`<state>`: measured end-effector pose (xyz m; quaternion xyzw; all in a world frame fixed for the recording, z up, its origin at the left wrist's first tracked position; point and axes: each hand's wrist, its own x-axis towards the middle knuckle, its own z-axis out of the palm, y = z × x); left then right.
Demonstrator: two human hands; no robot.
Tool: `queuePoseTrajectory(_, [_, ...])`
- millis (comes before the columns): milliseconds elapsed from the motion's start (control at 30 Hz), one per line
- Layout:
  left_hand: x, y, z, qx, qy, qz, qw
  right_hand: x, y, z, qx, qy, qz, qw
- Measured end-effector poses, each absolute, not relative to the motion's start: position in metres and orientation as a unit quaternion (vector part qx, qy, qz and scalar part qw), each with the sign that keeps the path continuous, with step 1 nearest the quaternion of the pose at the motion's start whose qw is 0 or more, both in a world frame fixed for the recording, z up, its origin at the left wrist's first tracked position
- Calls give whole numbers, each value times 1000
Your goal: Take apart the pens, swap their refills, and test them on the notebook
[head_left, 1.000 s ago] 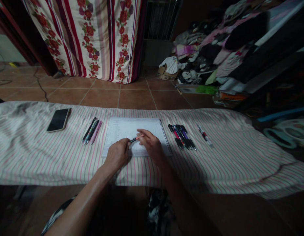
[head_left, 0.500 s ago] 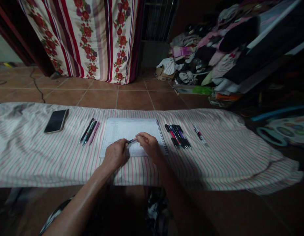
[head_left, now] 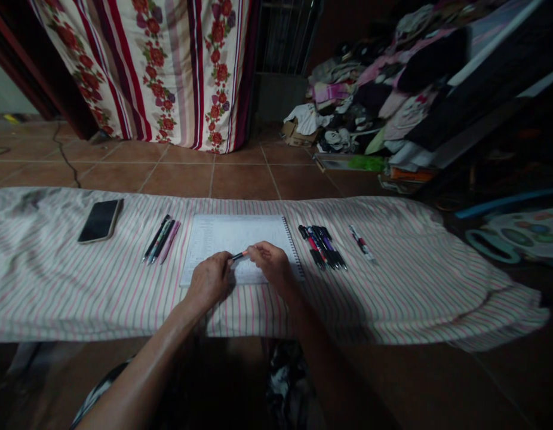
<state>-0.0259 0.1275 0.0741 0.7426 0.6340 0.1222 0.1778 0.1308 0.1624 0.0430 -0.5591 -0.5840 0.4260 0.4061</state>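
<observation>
Over the lower part of a spiral notebook, both hands hold one slim dark pen with an orange-red part near its right end. My left hand is closed round the pen's left end, which its fingers hide. My right hand pinches the other end between thumb and fingertips. The open page carries faint printing or writing, too dim to read. To the right lies a row of several dark pens, with a white, red and black pen farther out. Several pens, one of them pink, lie left of the notebook.
A striped cloth covers the low table. A phone rests at its left. Beyond are a tiled floor, a floral curtain and a heap of clothes. A blue-edged item stands at the right.
My right hand's fingers have shifted slightly on the pen, and its orange-red part shows more clearly. The pen stays between both hands. The view has moved very slightly.
</observation>
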Motion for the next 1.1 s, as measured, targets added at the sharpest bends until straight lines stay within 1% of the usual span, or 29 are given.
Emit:
queuePoseTrajectory(133, [-27, 128, 73, 745, 631, 123, 180, 132, 162, 45, -520, -568, 477, 422])
queuePoseTrajectory(300, [-27, 128, 74, 737, 633, 135, 194, 132, 160, 52, -501, -504, 545, 446])
queuePoseTrajectory(367, [-26, 128, 74, 734, 635, 140, 197, 131, 161, 52, -528, -488, 540, 438])
queuePoseTrajectory(433, [-26, 127, 74, 735, 633, 141, 200, 131, 162, 49, -554, -502, 511, 424])
queuePoseTrajectory(533, [-27, 128, 74, 737, 630, 139, 203, 130, 163, 46, -556, -539, 466, 428])
queuePoseTrajectory(600, [-27, 128, 73, 734, 632, 139, 206, 131, 163, 46, -536, -546, 475, 434])
queuePoseTrajectory(733, [-28, 130, 73, 725, 641, 140, 211, 133, 160, 52, -476, -531, 548, 438])
queuePoseTrajectory(800, [-28, 130, 74, 724, 642, 142, 212, 132, 159, 54, -479, -509, 563, 441])
queuePoseTrajectory(967, [-27, 129, 77, 724, 637, 146, 219, 129, 162, 50, -539, -507, 508, 440])
queuePoseTrajectory(1100, [-27, 129, 76, 722, 642, 140, 218, 131, 164, 49, -533, -503, 517, 443])
